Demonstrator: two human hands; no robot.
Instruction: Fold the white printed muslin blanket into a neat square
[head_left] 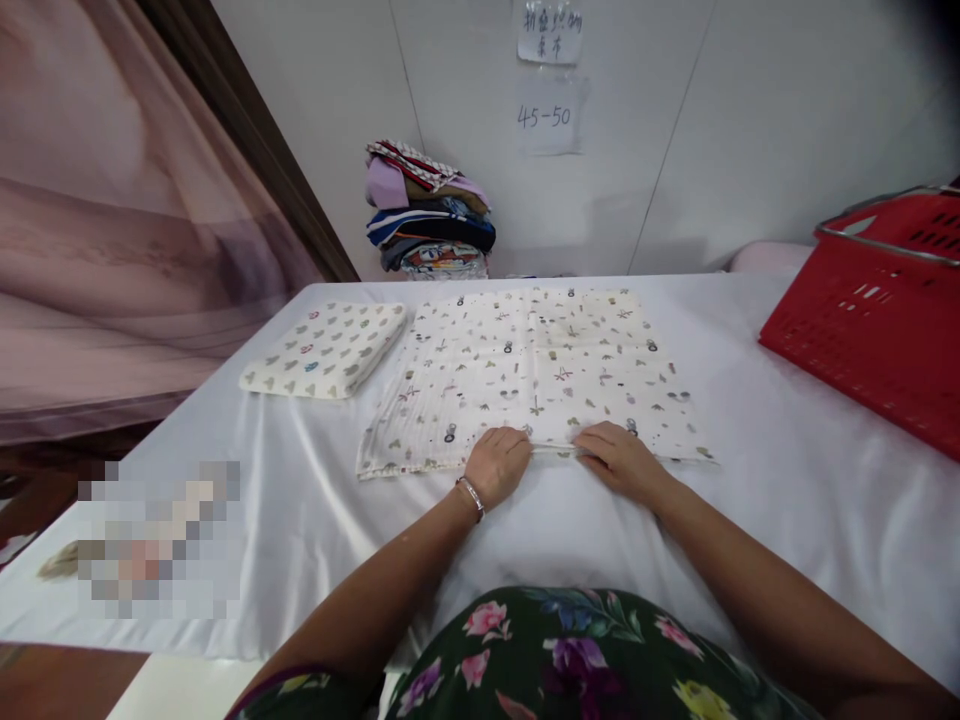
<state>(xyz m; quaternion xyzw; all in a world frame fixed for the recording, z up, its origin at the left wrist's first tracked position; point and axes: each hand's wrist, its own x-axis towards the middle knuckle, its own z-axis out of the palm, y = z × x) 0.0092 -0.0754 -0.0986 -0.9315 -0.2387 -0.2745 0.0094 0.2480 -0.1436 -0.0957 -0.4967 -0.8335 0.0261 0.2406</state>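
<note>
A cream patterned cloth [536,375] lies spread flat in the middle of the white-covered table [787,480]. My left hand [497,462], with a bracelet at the wrist, and my right hand [619,458] both rest at the middle of the cloth's near edge, close together. Their fingers are curled and pinch that edge. A second, similar patterned cloth [326,348] lies folded into a small rectangle to the left of the spread one.
A red plastic basket [874,315] sits at the table's right edge. A pile of folded coloured fabrics [427,210] stands against the white wall behind the table. A pink curtain [112,220] hangs at the left. Paper notes [550,75] are stuck on the wall.
</note>
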